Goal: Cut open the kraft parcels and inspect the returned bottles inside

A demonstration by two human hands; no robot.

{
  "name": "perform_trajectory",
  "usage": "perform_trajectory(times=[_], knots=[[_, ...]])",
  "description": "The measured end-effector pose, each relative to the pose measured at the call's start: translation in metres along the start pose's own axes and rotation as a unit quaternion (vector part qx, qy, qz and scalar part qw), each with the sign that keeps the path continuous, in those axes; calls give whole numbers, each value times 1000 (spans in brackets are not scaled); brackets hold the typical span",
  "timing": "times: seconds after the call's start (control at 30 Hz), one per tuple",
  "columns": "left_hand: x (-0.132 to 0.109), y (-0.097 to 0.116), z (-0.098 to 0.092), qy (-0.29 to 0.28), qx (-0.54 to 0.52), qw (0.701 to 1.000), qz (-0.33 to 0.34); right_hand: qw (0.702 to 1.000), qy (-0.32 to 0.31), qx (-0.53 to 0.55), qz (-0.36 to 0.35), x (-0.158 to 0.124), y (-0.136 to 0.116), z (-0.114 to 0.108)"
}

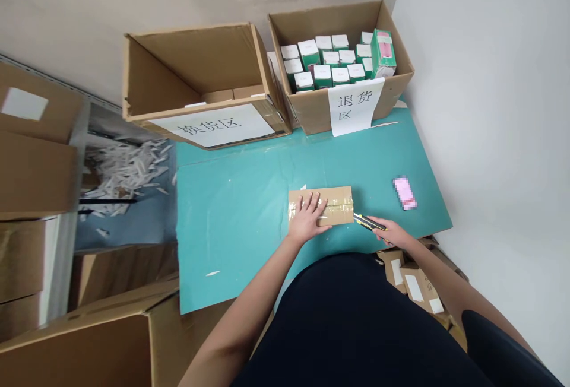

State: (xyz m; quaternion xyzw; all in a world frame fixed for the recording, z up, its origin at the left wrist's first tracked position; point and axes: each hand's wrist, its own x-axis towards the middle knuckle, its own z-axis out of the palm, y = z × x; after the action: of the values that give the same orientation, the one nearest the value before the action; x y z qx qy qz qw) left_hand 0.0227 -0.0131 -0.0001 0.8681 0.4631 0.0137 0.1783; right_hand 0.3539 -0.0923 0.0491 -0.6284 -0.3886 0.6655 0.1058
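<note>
A small brown cardboard box (339,198) lies flat on the green table, with clear tape along its top. My left hand (307,218) rests on the box's left half, palm down and fingers spread. In my right hand (389,232), closed around its handle, is a black and yellow utility knife (369,222). The knife's front end points left and meets the box's right end near the tape; whether the blade is in the tape I cannot tell.
Behind the box stand two large cartons: the left carton (178,115) holds brown boxes, the right carton (312,111) several green-and-white boxes. A blurred pink object (404,192) lies on the green table (231,197) at right. An open carton (164,339) stands at lower left.
</note>
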Motion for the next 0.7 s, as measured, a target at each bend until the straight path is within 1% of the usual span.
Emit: perform_trajectory(times=[0.23,0.33,0.43,0.53,0.63,0.7], knots=[[-1,1,-1,1,6,1000,3,1000,-9,11,0,-9,8,1],[-3,1,-1,5,11,1000,7,1000,4,6,-22,-9,8,-1],[-5,0,0,10,12,1000,11,998,34,-13,-54,-12,11,-7],[-6,-1,2,17,19,1000,18,996,60,-16,-63,-16,22,-17],[-8,-3,4,27,30,999,29,990,128,12,-65,-13,39,-27],[-10,-3,6,36,34,998,35,981,179,29,-66,-3,50,-29]])
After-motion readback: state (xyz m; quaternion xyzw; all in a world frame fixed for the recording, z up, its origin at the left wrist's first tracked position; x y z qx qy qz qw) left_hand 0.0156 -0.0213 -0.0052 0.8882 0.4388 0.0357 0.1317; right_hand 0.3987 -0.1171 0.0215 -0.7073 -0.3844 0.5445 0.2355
